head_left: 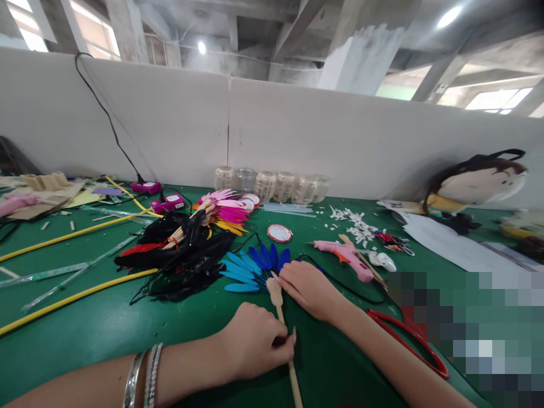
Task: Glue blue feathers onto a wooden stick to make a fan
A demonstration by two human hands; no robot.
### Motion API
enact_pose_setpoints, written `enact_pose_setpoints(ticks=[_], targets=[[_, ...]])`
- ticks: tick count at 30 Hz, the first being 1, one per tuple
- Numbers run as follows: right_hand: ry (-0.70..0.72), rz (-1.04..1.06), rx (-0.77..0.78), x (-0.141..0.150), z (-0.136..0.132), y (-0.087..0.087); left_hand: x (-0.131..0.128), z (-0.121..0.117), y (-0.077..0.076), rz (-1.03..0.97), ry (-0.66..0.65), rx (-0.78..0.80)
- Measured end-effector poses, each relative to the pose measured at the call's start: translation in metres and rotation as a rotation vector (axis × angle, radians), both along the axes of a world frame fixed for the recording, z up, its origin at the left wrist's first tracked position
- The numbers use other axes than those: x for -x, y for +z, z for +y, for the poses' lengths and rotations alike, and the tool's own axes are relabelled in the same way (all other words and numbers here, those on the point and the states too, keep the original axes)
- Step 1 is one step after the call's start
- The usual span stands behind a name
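Note:
A pale wooden stick [294,385] with a wider, paddle-like end slants away from me over the green table. My left hand [259,343] is closed around its shaft, thumb and fingers pinching it. Just beyond the wide end, a fan of light blue feathers [242,271] and dark blue feathers [268,258] spreads out. My right hand [312,288] is closed at the base of this fan, fingertips pressed together beside the stick's end; the grip itself is partly hidden. To its right lies a pink glue gun [346,258], its black cord running behind my right hand.
Black feathers [191,266] and pink feathers [229,207] lie on the left, near yellow tubes [85,292]. Several clear jars [266,186] line the white partition [297,124]. White scraps [359,226], a round red-rimmed disc [279,233] and red-handled scissors [410,340] are around the table.

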State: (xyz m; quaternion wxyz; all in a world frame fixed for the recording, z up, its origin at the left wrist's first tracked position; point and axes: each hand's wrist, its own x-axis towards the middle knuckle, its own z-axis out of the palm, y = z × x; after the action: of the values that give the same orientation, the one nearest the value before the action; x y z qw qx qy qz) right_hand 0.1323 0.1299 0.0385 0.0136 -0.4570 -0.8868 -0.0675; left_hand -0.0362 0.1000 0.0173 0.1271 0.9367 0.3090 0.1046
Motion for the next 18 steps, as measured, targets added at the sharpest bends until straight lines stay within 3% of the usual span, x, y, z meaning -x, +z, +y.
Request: enact_pose_setpoints(ticks=[9,18], targets=[[-0.023,0.109,0.076,-0.0038,0.0015,-0.0019,0.0001,0.0001,-0.0018,0.003,0.004,-0.004],[-0.141,0.146,0.001,0.0014,0.0022,-0.0027,-0.0003,0.0,-0.0004,0.01,-0.003,0.002]])
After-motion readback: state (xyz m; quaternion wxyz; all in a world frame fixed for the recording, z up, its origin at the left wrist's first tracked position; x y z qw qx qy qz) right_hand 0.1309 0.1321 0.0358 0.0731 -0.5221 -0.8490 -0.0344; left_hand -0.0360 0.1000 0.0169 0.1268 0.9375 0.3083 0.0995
